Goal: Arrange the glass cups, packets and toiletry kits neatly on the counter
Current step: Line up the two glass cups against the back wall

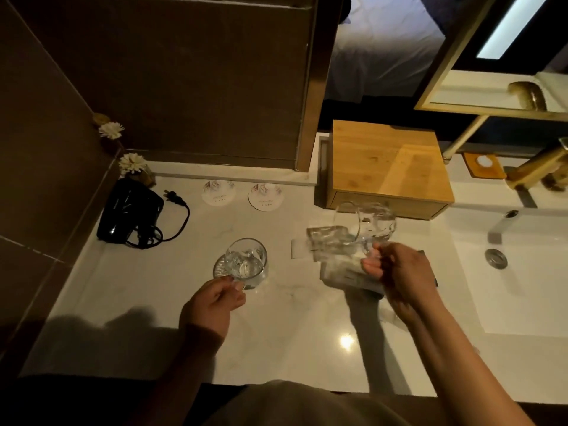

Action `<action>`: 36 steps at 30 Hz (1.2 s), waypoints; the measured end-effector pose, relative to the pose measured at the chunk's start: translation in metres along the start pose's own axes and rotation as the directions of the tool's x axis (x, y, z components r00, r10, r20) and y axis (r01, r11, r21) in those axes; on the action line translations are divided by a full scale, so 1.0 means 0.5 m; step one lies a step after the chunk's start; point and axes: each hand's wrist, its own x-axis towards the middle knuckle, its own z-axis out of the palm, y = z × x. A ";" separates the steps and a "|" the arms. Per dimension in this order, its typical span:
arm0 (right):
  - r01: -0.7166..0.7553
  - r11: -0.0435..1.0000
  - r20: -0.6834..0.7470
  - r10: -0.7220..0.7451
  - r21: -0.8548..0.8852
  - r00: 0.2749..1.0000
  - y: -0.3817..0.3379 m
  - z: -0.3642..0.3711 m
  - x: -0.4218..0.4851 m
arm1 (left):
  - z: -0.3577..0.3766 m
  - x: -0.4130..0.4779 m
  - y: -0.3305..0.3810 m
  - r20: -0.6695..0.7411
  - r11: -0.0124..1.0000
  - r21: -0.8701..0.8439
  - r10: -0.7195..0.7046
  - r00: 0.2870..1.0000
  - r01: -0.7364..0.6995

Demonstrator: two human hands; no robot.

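On the white marble table (pixel 153 302), the left hand (pixel 212 305) is closing its fingers on the handle of a clear glass cup (pixel 246 263) in the middle. To the right, the right hand (pixel 399 272) is gripping a second clear glass cup (pixel 373 224), blurry, above the clear plastic packets (pixel 329 241).

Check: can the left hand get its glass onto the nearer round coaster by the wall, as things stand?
Probably yes. The left hand holds a glass cup by its handle, and the counter between it and the coaster looks bare. The hair dryer lies off to the left, clear of that path.
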 end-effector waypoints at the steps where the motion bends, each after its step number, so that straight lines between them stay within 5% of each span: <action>1: -0.077 0.995 0.047 0.074 0.068 0.996 0.013 0.025 -0.011 | -0.004 0.002 -0.003 -0.007 1.000 -0.008 -0.009 1.000 0.009; 5: -0.266 0.946 0.255 0.215 0.187 0.943 0.084 0.092 -0.040 | -0.028 0.007 -0.019 -0.016 1.000 0.014 -0.006 1.000 0.006; 13: -0.438 0.893 0.378 0.373 0.102 0.847 0.165 0.102 -0.049 | -0.047 0.007 -0.025 -0.049 1.000 0.005 -0.007 0.999 0.008; 25: -0.516 0.854 0.392 0.455 0.060 0.799 0.196 0.095 -0.028 | -0.035 -0.009 -0.030 -0.048 1.000 -0.026 0.009 0.999 -0.010; 31: -0.569 0.822 0.514 0.477 0.026 0.713 0.209 0.094 -0.023 | -0.036 -0.010 -0.031 -0.040 0.999 -0.006 0.032 0.999 -0.032; 36: -0.459 0.886 0.440 0.439 -0.067 0.783 0.221 0.091 -0.019 | -0.034 -0.017 -0.027 -0.051 0.998 0.015 0.070 0.996 -0.069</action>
